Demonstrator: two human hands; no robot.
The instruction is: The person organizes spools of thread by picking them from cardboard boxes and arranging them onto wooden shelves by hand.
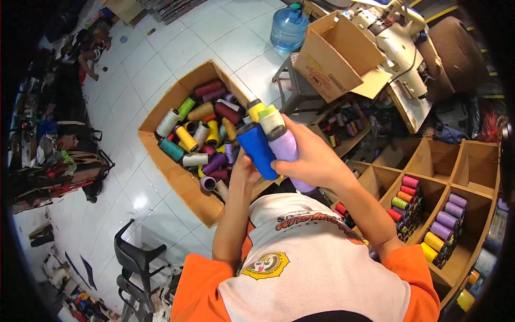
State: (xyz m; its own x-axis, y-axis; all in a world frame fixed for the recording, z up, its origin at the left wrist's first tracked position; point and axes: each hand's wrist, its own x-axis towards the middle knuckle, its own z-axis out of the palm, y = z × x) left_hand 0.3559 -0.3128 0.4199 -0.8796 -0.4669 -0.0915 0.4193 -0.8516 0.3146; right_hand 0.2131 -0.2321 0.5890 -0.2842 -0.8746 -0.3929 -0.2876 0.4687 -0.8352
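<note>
My right hand (311, 153) is wrapped round a lilac thread spool (284, 146), its thumb lying by the blue thread spool (256, 150). A pale green spool (271, 119) and a yellow spool (256, 109) are bunched against these two, above the box edge. My left hand (245, 169) is closed at the lower left side of the blue spool; its fingers are mostly hidden behind it. Below and left of the bundle, a cardboard box (161, 102) on the tiled floor holds many mixed spools, among them a teal spool (171, 149) and a white spool (167, 122).
At right stands a wooden compartment rack (449, 185) with stacked lilac spools (448, 220) and red spools (410, 185). Behind it, an open carton (327, 67) rests on a stool (292, 86), beside a sewing machine (394, 43). A black chair (137, 252) stands lower left.
</note>
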